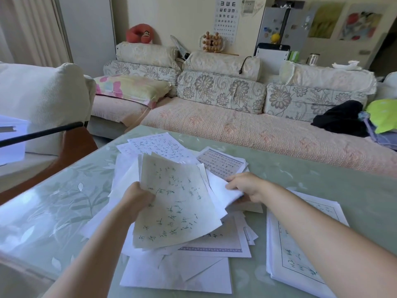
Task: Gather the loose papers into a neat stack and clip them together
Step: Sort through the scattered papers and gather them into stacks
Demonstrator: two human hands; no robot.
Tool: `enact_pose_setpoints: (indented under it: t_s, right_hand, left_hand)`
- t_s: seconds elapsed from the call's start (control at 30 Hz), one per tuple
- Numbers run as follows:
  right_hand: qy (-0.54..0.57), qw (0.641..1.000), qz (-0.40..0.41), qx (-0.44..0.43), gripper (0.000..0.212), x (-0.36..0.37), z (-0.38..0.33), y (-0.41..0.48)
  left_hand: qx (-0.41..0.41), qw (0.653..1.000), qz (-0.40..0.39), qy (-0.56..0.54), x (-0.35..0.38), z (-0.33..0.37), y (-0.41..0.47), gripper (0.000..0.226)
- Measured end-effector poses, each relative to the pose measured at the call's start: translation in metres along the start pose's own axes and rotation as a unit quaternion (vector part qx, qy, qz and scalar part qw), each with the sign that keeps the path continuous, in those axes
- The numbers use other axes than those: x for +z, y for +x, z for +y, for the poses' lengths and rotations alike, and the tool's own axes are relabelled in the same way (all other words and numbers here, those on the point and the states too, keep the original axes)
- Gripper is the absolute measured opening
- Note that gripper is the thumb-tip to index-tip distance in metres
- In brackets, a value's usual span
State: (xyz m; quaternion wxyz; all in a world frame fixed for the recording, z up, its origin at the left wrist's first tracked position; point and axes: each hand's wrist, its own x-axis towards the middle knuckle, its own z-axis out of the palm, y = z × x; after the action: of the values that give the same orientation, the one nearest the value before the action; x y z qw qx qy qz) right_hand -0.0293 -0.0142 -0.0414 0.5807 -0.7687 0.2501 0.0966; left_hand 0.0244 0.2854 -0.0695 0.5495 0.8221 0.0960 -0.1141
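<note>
- Loose handwritten papers (189, 244) lie heaped mid-tabletop (53, 203).
- Left hand (137, 197) grips a raised cream sheet (176, 203) by its left edge.
- Right hand (245, 186) grasps white sheets (223, 191) just beside.
- A bordered stack (287, 254) lies right, under the forearm.

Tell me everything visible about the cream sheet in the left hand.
The cream sheet is a thin, yellowish page covered with scattered handwritten marks in dark ink. It looks whole and slightly bowed, raised at a tilt above the loose pile on the table. The left hand grips its left edge. A white sheet sticks out from behind its right side, gripped by the right hand, which does not seem to touch the cream one.
</note>
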Motion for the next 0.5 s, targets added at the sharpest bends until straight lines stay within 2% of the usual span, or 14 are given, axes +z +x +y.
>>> enact_pose_setpoints:
  t_s: [0.07, 0.13, 0.17, 0.23, 0.33, 0.4, 0.5]
  right_hand:
    - [-0.084, 0.993, -0.075, 0.025, 0.046, -0.002, -0.006, -0.003]
    - [-0.120, 0.982, -0.138, 0.040, 0.039, 0.001, -0.012, 0.000]
    - [-0.113, 0.983, -0.138, 0.041, 0.034, 0.004, -0.016, 0.002]
    - [-0.070, 0.994, -0.086, 0.017, 0.030, 0.013, -0.020, 0.008]
    - [-0.116, 0.991, -0.033, -0.062, 0.037, 0.028, -0.017, 0.013]
    - [-0.125, 0.988, -0.028, -0.084, 0.033, 0.037, -0.010, 0.016]
    - [-0.059, 0.988, 0.002, -0.145, 0.028, 0.042, 0.001, 0.018]
  left_hand:
    - [0.008, 1.000, -0.007, -0.019, -0.002, 0.000, -0.001, 0.026]
    - [0.021, 0.999, -0.012, -0.039, -0.003, 0.001, -0.001, 0.027]
    - [0.029, 0.999, -0.016, -0.043, -0.003, 0.002, -0.001, 0.028]
    - [0.045, 0.998, -0.033, -0.040, -0.001, 0.003, -0.003, 0.027]
    - [0.065, 0.996, -0.050, -0.025, 0.003, 0.003, -0.004, 0.022]
    - [0.074, 0.996, -0.042, -0.020, 0.004, 0.003, -0.004, 0.018]
    - [0.118, 0.993, 0.005, -0.029, 0.001, 0.005, -0.005, 0.022]
